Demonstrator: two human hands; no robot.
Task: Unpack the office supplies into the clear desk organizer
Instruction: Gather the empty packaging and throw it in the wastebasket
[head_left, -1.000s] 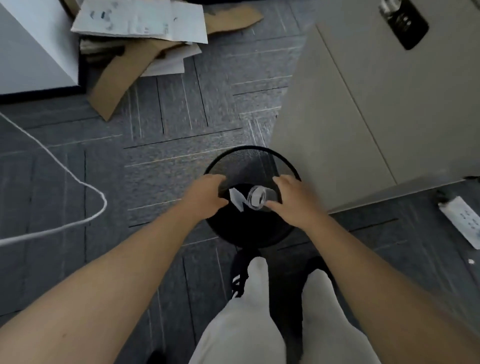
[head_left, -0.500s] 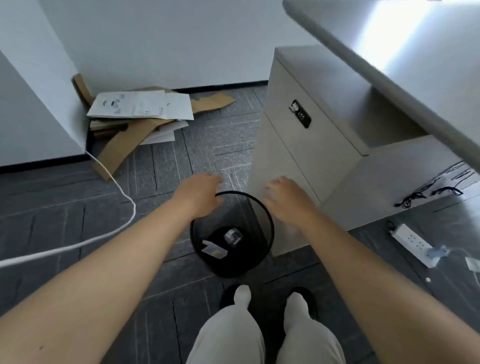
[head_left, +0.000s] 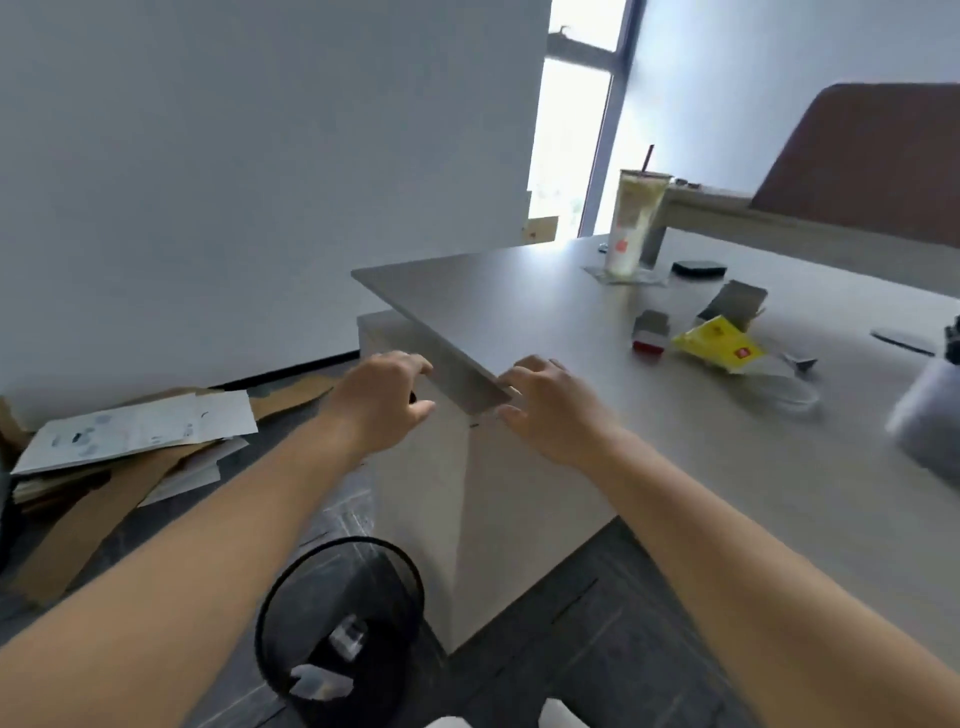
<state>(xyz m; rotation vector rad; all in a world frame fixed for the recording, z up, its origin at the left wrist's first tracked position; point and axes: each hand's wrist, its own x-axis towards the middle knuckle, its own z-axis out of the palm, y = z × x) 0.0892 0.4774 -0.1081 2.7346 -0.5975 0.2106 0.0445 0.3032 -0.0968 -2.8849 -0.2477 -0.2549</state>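
My left hand (head_left: 384, 400) and my right hand (head_left: 550, 405) hover empty near the corner of the grey desk (head_left: 545, 312), fingers loosely curled. On the desk lie a yellow packet (head_left: 719, 345), a small red-and-grey box (head_left: 650, 332) and an opened cardboard box (head_left: 732, 301). A blurred clear container (head_left: 930, 415) stands at the right edge. Below me, a black mesh bin (head_left: 291, 613) holds clear plastic wrapping and a scrap of paper (head_left: 332, 660).
A tall iced drink cup (head_left: 635, 228) with a straw stands on a coaster at the desk's far side, beside a black object (head_left: 698, 269). Flattened cardboard and paper sheets (head_left: 140, 436) lie on the floor to the left. A drawer cabinet (head_left: 436, 467) sits under the desk.
The clear wrapping and paper dropped from my hands into the bin. Both hands rose empty from the bin to desk height, and my view swung up to the desk.
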